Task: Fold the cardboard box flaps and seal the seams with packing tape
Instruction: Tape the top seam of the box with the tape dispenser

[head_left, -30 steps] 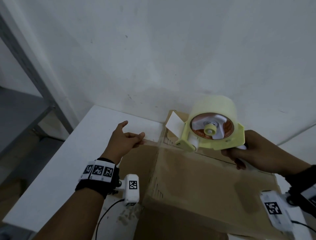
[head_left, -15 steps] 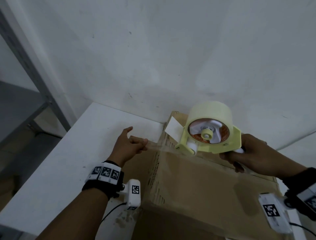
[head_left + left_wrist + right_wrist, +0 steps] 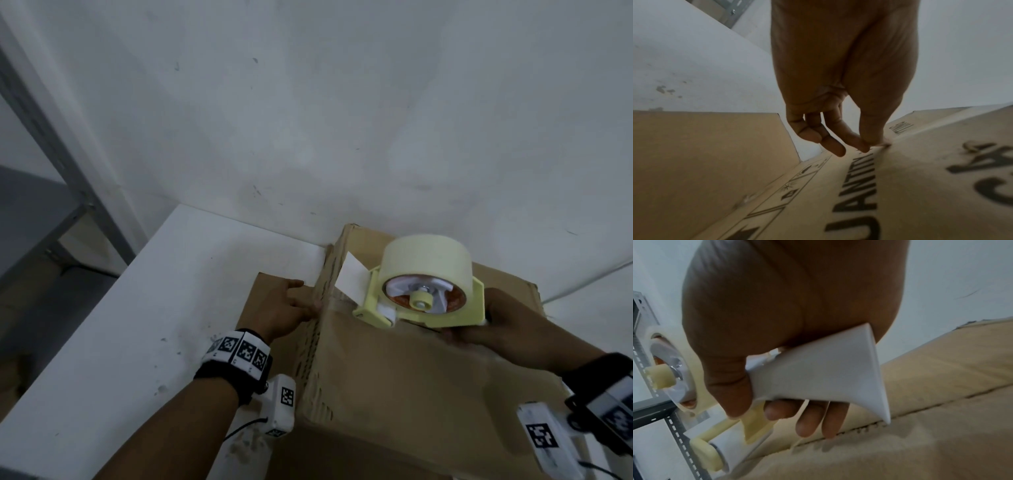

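The brown cardboard box point(image 3: 411, 370) stands on the white table with its top flaps folded shut, and a seam point(image 3: 920, 405) runs across the top. My right hand point(image 3: 479, 329) grips the white handle point(image 3: 818, 369) of the pale yellow tape dispenser point(image 3: 424, 291). The dispenser's front roller point(image 3: 725, 451) rests on the box top near the left edge. My left hand point(image 3: 308, 305) is at the box's top left edge. Its thumb and forefinger point(image 3: 869, 144) pinch the end of the clear tape against that printed edge.
A flat cardboard panel point(image 3: 260, 298) lies on the table point(image 3: 137, 325) left of the box, under my left hand. The white wall point(image 3: 342, 137) rises right behind the box. A grey metal shelf frame point(image 3: 51, 144) stands at the far left, past the table's edge.
Both hands have come down. The stretched tape strip and the dispenser moved from above the box onto its top left edge, and my left hand moved right to the box edge.
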